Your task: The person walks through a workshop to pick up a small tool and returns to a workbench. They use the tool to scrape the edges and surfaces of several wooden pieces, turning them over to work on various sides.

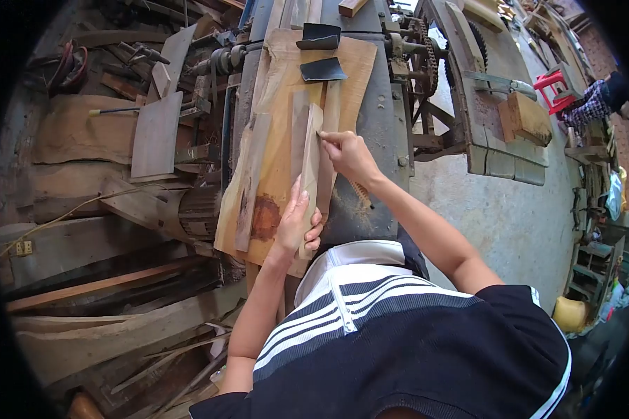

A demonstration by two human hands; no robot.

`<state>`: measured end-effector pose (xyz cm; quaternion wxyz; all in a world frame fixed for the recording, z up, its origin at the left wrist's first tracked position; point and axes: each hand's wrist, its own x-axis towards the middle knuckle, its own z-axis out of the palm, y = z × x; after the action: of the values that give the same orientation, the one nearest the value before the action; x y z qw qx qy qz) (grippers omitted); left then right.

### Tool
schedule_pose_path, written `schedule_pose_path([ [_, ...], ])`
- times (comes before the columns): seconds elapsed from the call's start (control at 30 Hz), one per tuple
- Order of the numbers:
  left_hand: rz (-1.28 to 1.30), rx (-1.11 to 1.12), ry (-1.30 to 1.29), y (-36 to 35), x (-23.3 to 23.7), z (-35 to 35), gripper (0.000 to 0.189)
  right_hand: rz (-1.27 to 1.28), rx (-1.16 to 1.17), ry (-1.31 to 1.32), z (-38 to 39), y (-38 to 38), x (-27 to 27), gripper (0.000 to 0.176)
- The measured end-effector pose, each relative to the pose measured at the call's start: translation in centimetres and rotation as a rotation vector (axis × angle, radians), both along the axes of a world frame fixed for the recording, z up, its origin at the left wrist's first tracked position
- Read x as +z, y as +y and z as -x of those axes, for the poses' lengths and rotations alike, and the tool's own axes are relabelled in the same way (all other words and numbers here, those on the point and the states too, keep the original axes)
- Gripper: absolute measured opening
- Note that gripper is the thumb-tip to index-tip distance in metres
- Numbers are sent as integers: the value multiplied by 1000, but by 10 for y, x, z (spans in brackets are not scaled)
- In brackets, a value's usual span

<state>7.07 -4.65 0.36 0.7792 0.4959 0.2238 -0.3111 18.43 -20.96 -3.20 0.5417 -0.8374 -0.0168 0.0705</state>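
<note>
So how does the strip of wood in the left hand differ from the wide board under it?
Width: the strip is narrow, the board much broader.
Colour: the strip is pale; the board is more orange, with a dark reddish patch.
Pose: the strip is gripped in the left hand, the board lies flat.
Both are wood.

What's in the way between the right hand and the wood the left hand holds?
Nothing visible blocks the right hand; its fingertips are at the edge of the wooden strip. The black sheets lie farther up, clear of it.
</note>
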Motion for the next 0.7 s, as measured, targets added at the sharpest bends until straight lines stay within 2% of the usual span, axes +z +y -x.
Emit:
schedule_pose_path([
  [0.13, 78, 20, 6, 6, -2, -2, 52, -62, 110, -28, 27, 3, 15, 27],
  [0.27, 52, 17, 20, 5, -1, -2, 53, -15, 12, -22, 0, 6, -3, 26],
  [0.43, 47, 2, 2, 3, 1, -4, 54, -21, 98, -84, 18, 2, 3, 27],
  [0.53, 52, 5, 12, 2, -3, 1, 54, -17, 2, -15, -4, 3, 1, 26],
  [0.6, 52, 4, 0, 5, -3, -4, 54, -17, 16, 19, 9, 8, -1, 26],
  [0.67, 89, 28, 26, 6, -4, -1, 53, -37, 107, -278, 23, 10, -17, 27],
  [0.7, 90, 31, 29, 7, -4, -1, 53, -32, 107, -148, 21, 7, -5, 27],
])
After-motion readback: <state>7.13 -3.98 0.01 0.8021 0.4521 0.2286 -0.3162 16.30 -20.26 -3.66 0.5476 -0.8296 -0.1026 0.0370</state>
